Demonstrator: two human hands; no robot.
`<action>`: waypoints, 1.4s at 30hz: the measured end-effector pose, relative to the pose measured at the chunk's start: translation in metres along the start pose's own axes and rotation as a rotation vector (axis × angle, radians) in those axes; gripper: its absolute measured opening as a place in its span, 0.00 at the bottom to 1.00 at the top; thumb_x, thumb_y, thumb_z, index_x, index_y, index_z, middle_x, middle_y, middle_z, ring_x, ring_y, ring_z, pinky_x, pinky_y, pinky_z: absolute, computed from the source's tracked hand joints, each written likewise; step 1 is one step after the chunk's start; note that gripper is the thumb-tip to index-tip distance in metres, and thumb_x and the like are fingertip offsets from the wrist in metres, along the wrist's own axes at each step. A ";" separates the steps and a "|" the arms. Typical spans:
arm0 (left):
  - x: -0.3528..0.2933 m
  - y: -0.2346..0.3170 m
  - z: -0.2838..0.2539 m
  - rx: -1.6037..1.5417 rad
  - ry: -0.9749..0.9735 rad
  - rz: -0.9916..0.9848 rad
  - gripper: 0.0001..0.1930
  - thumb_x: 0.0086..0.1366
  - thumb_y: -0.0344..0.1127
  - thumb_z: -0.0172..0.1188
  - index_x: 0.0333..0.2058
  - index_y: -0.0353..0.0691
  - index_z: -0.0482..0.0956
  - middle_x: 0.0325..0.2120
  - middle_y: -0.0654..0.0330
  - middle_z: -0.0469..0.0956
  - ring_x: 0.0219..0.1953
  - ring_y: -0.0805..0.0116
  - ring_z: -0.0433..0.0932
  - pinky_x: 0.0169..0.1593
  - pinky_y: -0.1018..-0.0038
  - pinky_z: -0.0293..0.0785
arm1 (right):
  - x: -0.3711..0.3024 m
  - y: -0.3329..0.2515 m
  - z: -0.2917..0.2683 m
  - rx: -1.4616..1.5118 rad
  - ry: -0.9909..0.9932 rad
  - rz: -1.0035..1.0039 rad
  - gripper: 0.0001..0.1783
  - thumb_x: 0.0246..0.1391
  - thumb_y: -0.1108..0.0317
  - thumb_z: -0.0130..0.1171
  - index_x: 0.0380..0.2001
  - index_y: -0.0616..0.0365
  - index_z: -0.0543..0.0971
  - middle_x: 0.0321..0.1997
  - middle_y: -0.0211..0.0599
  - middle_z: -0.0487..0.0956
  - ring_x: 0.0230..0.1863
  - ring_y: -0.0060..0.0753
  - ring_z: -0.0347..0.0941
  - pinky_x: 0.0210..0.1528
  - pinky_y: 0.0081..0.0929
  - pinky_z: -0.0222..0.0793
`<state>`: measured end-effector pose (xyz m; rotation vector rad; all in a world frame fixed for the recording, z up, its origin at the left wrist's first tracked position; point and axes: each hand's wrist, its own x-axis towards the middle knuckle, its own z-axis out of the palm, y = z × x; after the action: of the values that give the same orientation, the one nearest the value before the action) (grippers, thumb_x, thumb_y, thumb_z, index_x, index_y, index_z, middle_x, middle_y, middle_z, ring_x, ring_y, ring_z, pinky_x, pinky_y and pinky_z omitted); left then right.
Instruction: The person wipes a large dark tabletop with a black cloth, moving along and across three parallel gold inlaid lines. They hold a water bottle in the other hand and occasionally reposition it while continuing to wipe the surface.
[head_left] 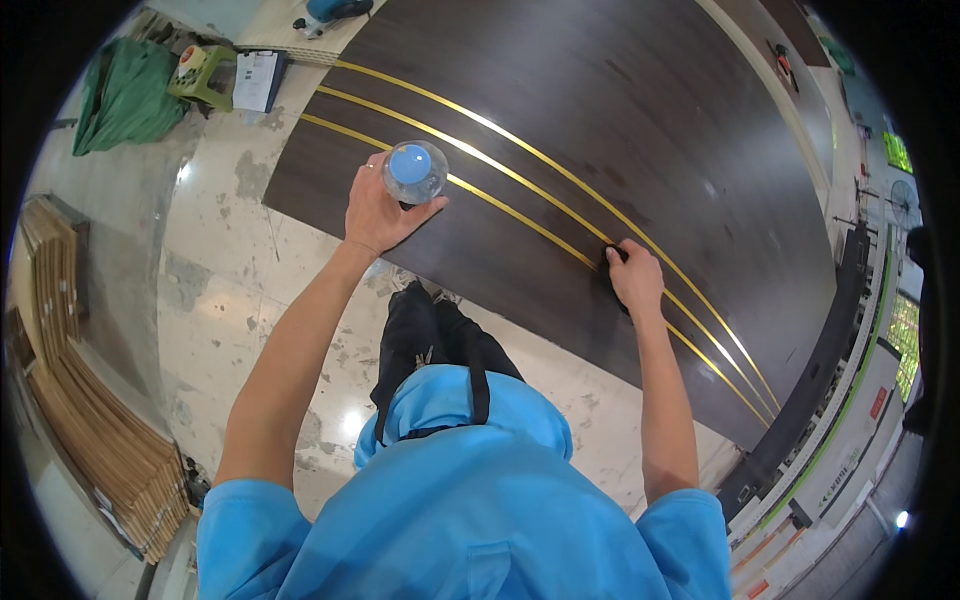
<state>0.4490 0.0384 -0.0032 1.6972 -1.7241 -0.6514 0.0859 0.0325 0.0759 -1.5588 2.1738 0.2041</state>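
Stacked brown boards stand well left of the left fingers; a clipboard is nearer, beyond those fingers and to their left. Left hand: fingers and thumb wrapped about a clear bottle with a blue cap. Whether its base touches the dark panel, I cannot tell from where I stand. Gold strips cross the panel; two run in under the right hand, the third passes just beyond its fingertips. Right fingers are curled on a black pad, beneath and just left of them. Step in hand, as judged: rubbing the strips down. Next move appears to call for even pressure along the strips, bottle kept out of the pad's path.
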 end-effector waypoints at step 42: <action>0.012 -0.001 -0.021 -0.276 -0.169 0.128 0.33 0.57 0.42 0.83 0.58 0.37 0.79 0.52 0.54 0.83 0.54 0.57 0.83 0.60 0.64 0.77 | -0.057 0.043 0.043 0.153 0.260 0.537 0.22 0.71 0.49 0.52 0.50 0.53 0.84 0.50 0.54 0.87 0.55 0.65 0.82 0.56 0.58 0.78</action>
<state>0.4651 0.0277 0.0115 1.3643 -1.7481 -0.9481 0.0722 0.1124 0.0573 -0.9345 2.7062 -0.0032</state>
